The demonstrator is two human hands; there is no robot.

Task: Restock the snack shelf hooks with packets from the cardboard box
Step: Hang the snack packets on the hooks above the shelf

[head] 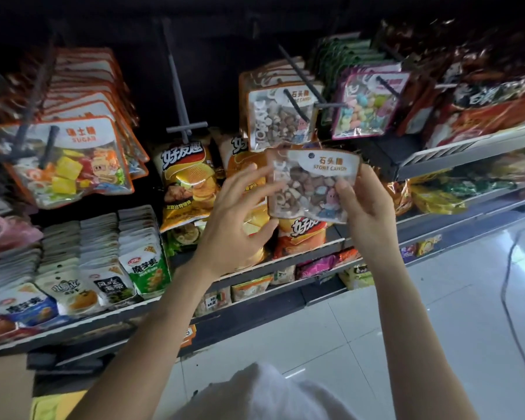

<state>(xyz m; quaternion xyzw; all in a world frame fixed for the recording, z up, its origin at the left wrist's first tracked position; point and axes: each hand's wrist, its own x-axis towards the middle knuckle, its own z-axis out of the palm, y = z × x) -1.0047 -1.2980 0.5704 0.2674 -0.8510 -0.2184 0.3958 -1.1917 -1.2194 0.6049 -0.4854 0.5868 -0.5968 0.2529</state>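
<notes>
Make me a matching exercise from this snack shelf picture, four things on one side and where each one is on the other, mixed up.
Things
1. clear stone candy packet with brown pebbles
2. orange-edged sugar candy packets
3. bare grey metal hook
4. purple-edged packet of pastel candies

Places
A. hanging on a hook at the far left
B. pinched in the right hand
C. hanging right of the stone candy hook
D. above the orange crisp bags

Pairs: 1-B, 2-A, 3-D, 4-C

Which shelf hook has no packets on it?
The grey hook between the sugar packets and the stone candy packets; every other hook carries packets.
</notes>
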